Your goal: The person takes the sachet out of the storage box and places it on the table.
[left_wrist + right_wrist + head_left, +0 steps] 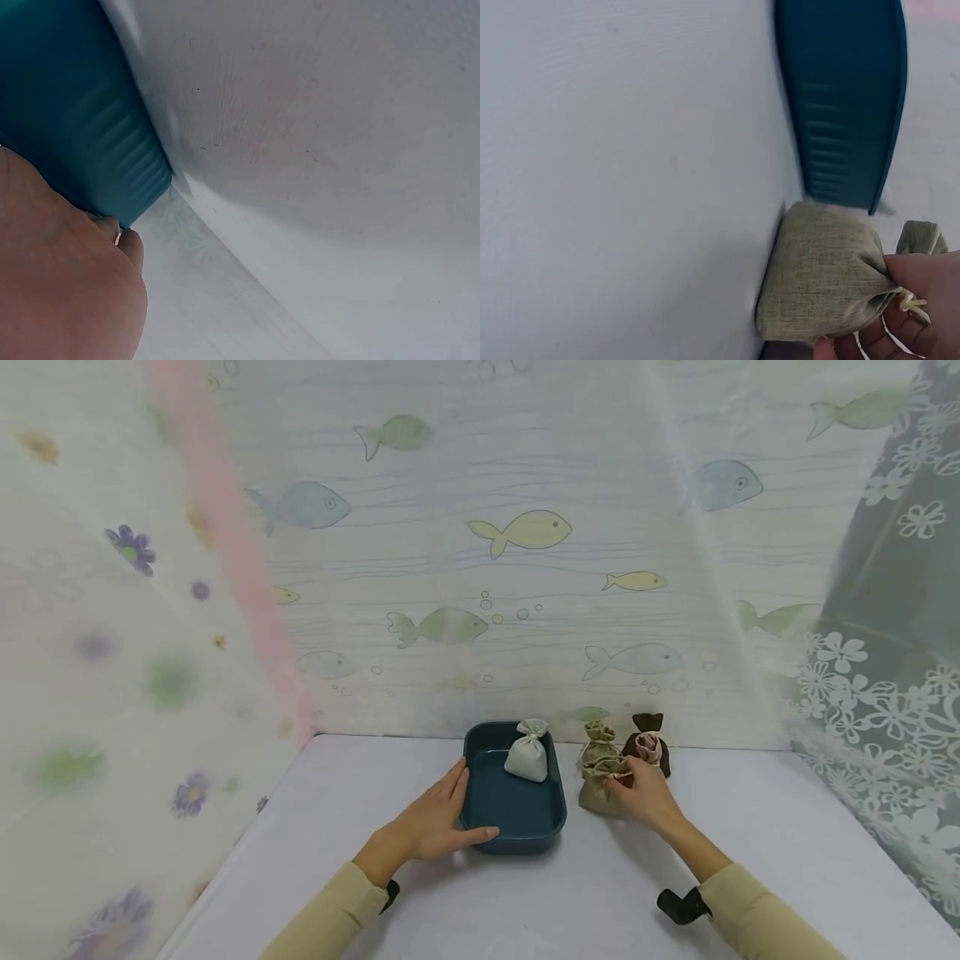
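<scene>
A dark teal tray (510,814) stands on the table, with a white drawstring pouch (527,758) inside toward its far right. Along the tray's left side rests my left hand (427,818), fingers extended against the rim and thumb across the near left corner. In the left wrist view that hand (67,270) lies against the tray's wall (90,112). My right hand (651,795) pinches the gathered neck of an olive-green drawstring pouch (597,797) to the right of the tray. The right wrist view shows this pouch (821,274) sitting on the table, its neck between thumb and fingers.
Behind the held pouch stands another olive pouch (598,739). Beside it is a dark brown pouch (648,723) with a pinkish flower-like decoration. A white cloth covers the table (525,910). A fish-patterned curtain (450,568) hangs at the back edge, with more curtains on both sides.
</scene>
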`<state>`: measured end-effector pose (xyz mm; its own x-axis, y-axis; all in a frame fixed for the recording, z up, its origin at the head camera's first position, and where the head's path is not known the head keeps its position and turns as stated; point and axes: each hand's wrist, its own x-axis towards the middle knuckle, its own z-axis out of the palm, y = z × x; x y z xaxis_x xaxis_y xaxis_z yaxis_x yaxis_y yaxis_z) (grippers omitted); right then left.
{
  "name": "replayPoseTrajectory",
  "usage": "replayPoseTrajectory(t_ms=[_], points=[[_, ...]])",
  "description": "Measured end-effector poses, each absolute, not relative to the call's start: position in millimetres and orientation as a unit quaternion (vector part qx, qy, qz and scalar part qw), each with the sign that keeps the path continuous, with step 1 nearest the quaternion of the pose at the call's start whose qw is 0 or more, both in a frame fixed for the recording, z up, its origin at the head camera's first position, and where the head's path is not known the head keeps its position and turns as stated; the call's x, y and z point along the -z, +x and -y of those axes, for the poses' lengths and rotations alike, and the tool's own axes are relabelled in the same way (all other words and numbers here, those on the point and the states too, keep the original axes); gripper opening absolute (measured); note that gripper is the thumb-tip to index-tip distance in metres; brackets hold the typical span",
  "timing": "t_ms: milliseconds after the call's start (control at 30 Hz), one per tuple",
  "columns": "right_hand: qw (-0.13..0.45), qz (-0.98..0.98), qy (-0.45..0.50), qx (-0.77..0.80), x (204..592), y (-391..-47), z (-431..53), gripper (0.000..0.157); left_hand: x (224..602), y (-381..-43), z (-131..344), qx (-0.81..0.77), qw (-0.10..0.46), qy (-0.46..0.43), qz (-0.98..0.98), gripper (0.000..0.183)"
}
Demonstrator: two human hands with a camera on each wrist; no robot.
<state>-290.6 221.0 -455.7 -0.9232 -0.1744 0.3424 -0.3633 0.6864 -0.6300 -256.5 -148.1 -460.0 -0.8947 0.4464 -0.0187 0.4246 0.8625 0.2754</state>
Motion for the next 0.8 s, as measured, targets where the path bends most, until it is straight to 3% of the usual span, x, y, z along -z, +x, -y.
replayPoseTrajectory(t_ms=[467,800], points=[[0.12,0.91,0.151,-0.368,454,-281,-232,0.023,464,-258,148,-0.141,0.04,0.227,-0.963,0.122],[0.133,0.912,0.16,-0.353,437,-258,-226,0.009,461,-258,148,-0.149,0.034,0.233,-0.96,0.12]])
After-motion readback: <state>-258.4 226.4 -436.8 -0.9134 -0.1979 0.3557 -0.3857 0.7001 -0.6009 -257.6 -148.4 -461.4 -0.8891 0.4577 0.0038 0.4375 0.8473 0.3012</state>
